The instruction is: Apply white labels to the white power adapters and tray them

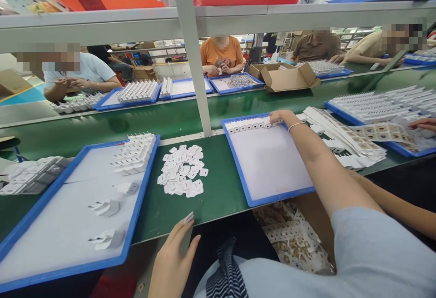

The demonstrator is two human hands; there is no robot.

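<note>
Hands apart: the right hand point(281, 117) reaches to the far edge of the right blue tray point(269, 198), fingers curled on a row of white chargers point(252, 126). The left hand point(172, 255) rests at the green counter point(221, 184) edge, pinching a small white label point(188, 218). Between the 2 trays lies a pile of white labels point(182, 171); the left blue tray point(136, 216) holds white plug adapters point(132, 152).

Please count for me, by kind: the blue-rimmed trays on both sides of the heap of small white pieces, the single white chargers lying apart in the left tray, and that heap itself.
Blue-rimmed white plastic trays: 2
Single white plug chargers lying apart: 3
Heap of small flat white pieces: 1
Total: 6
</note>
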